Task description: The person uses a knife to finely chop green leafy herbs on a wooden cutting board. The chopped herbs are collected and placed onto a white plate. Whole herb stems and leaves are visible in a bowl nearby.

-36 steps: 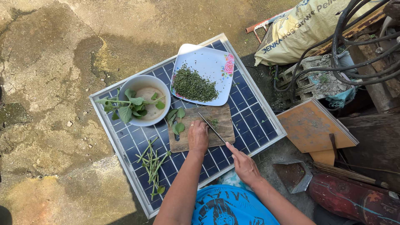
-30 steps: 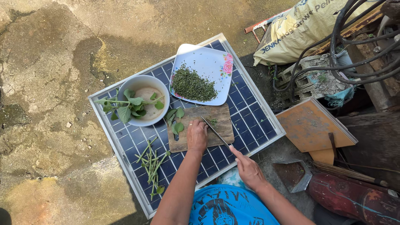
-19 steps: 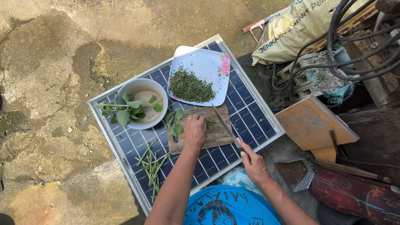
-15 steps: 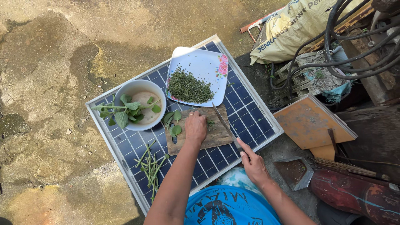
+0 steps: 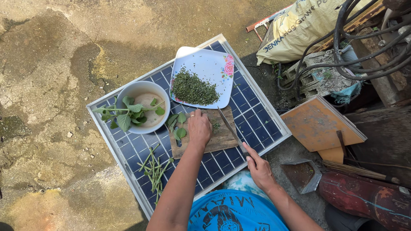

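Observation:
My left hand (image 5: 199, 128) rests palm down on a small wooden cutting board (image 5: 222, 138) that lies on a solar panel (image 5: 128, 149). Green leaves (image 5: 177, 125) sit at the board's left end, beside my fingers. My right hand (image 5: 258, 167) grips the handle of a knife (image 5: 231, 129), its blade lying across the board's right end. Just beyond the board is a white square plate (image 5: 216, 64) holding a heap of chopped greens (image 5: 193, 89). A white bowl (image 5: 141, 90) with leafy sprigs (image 5: 126, 114) stands to the left.
Bare green stems (image 5: 155, 170) lie on the panel's near left part. Right of the panel are an orange wooden board (image 5: 319, 124), a metal dustpan (image 5: 302, 174), a yellow sack (image 5: 299, 25) and black cables (image 5: 364, 34). Rough concrete ground (image 5: 47, 64) spreads left.
My left hand stayed on the board. My right hand drew the knife back toward me and rightward, so the blade now lies at the board's right end.

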